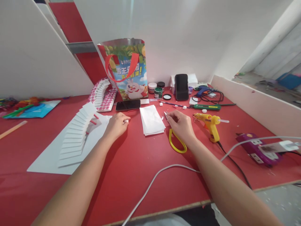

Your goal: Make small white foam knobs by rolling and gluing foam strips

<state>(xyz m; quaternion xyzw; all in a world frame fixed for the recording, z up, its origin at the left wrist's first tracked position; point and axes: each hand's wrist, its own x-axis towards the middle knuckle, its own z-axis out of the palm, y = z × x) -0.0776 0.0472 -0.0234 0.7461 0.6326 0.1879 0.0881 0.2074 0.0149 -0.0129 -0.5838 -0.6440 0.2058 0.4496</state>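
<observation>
My left hand [117, 125] rests on the red table [131, 169], fingers curled round a small white piece at its tips. My right hand [180, 123] lies over yellow-handled scissors [176, 142], its fingers pinched on a small white bit near the blade tips. Between the hands sits a stack of white foam sheets [151, 120]. To the left a fanned row of white strips [76, 135] stands on a white board [50, 157].
A yellow glue gun [210, 123] lies right of my hand, its black cord trailing to the table edge. A purple power strip [257, 149], a white cable [164, 171], a phone [128, 104], a printed gift bag [128, 70], paint jars [158, 89] and a green cutter [207, 107] are around.
</observation>
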